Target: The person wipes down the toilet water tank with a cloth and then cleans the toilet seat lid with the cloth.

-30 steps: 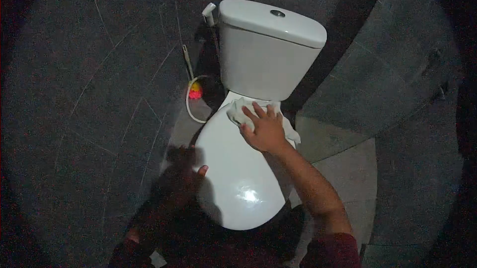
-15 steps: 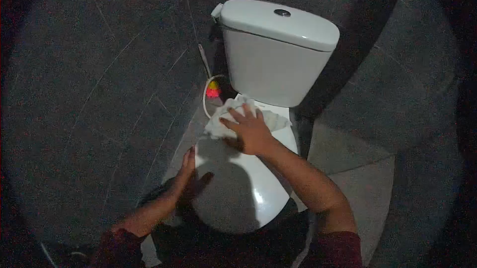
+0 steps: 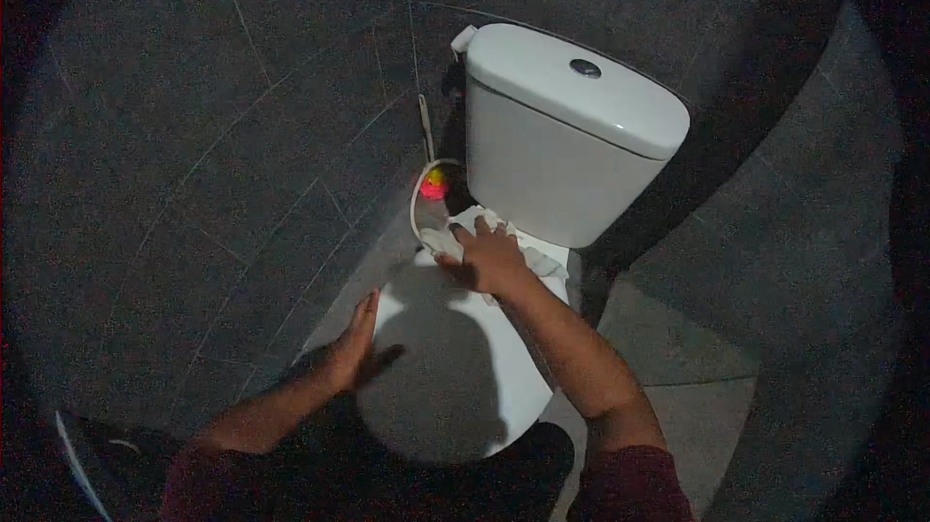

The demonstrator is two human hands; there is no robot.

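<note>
At the back of the toilet lid (image 3: 436, 357), just in front of the tank (image 3: 567, 154), it's the right hand (image 3: 492, 259) at work, fingers splayed over a pale cloth (image 3: 544, 263), pressing from above rather than curled around it. Down by the lid's left edge, the left hand (image 3: 356, 336) has its fingers stretched out, nothing held; whether it touches the edge, I can't tell. Wiping looks under way, not finished, I'd judge: the cloth is down on the rear end, while the broad front, mostly in shadow, lies uncovered. Which parts are done and which are left, the dim surface doesn't reveal.
</note>
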